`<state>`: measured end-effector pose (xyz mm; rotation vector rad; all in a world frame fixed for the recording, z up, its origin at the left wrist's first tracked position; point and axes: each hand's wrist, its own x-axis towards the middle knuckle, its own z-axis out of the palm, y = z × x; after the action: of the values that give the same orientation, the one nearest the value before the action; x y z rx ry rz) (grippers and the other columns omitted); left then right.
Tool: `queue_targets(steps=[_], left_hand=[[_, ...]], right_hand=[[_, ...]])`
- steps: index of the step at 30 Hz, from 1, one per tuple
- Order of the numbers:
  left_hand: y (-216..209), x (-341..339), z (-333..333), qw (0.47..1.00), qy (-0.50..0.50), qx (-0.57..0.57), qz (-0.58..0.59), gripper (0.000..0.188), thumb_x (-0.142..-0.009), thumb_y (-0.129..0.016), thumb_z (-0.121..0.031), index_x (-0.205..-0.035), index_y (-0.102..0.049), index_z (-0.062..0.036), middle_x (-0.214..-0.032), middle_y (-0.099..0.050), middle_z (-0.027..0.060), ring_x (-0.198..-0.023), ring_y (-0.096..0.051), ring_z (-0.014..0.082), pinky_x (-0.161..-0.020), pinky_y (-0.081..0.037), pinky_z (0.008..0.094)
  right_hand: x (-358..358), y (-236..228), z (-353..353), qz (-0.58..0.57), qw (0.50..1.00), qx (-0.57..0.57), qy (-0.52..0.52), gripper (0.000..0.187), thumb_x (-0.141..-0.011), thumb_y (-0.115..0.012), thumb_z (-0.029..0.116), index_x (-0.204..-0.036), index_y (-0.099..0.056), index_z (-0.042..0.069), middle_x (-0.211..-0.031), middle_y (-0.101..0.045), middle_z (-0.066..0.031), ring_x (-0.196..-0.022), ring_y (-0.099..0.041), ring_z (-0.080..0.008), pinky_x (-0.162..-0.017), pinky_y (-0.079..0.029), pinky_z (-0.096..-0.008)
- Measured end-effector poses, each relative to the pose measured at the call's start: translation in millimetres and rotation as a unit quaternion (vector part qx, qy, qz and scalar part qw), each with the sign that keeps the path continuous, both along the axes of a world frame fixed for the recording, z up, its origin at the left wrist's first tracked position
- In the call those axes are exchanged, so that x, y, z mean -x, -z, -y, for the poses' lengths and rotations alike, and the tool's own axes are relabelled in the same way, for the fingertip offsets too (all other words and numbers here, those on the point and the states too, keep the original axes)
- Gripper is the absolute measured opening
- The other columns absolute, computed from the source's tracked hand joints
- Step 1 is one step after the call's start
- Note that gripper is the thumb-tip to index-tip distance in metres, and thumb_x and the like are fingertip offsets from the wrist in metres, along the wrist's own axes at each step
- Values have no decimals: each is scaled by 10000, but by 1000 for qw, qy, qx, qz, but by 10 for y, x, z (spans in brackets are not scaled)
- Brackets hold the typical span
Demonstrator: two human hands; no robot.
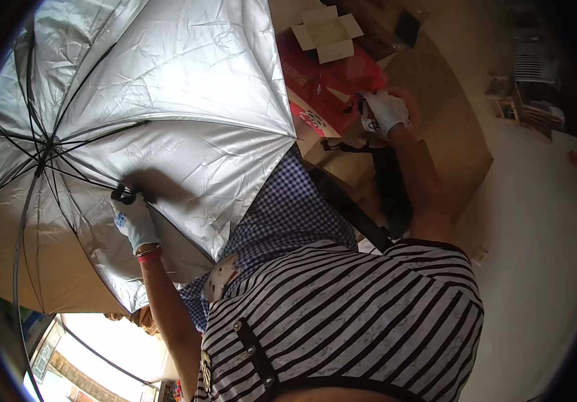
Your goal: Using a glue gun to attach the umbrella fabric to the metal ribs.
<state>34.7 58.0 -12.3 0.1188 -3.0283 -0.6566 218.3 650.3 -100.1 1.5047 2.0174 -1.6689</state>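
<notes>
An open umbrella (188, 80) with a silvery inner lining and dark ribs fills the left half of the view, its underside facing me. My left hand (134, 218), in a white glove with dark fingertips, is closed around one of the umbrella's ribs. The hub (47, 151) lies further left, with the curved shaft running down from it. Over at the upper right, my right hand (383, 112), also gloved in white, is beside a red plastic bag (342, 84). Its fingers are curled at a dark spot; what they hold is too small to tell.
A small open white carton (328, 33) stands at the far edge of the red bag. Brown table surface (449, 114) spreads around my right arm, with a black strap (349, 208) nearer my body. Blue checked cloth (295, 208) covers my lap. A bright window (107, 348) shows lower left.
</notes>
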Motion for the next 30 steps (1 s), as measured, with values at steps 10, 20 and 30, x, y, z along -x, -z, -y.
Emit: queue_targets(steps=[10,20,30], left_hand=[[198,100,197,999,-43,-7,-13,367,-762,-682,-85,-1115,-602,-27,-999,-693,113,-881,-669,236,-758,-530,343],[259,59,230,996,-51,-71,-25,290,-826,-646,-131,-1106,-633,-54,-964,-703,100,-839,-676,247,-763,-531,343],[2,92,265,986,30,33,-163,209,-888,-630,-193,-1044,-677,-63,-803,-683,59,-666,-646,100,-547,-492,245]], right_hand=[[364,1090,-318,213,928,-300,-63,386,-832,-503,164,-1157,-444,-38,-1008,-635,-272,-897,-654,-380,-732,-532,-478],[-48,1199,83,83,662,-681,-302,514,-876,-510,201,-1319,-418,-43,-1100,-621,-222,-1034,-612,-343,-907,-485,-444],[-1,2260,238,204,394,-675,-590,372,-866,-518,208,-1165,-634,20,-1231,-582,-201,-1158,-531,-300,-969,-374,-425]])
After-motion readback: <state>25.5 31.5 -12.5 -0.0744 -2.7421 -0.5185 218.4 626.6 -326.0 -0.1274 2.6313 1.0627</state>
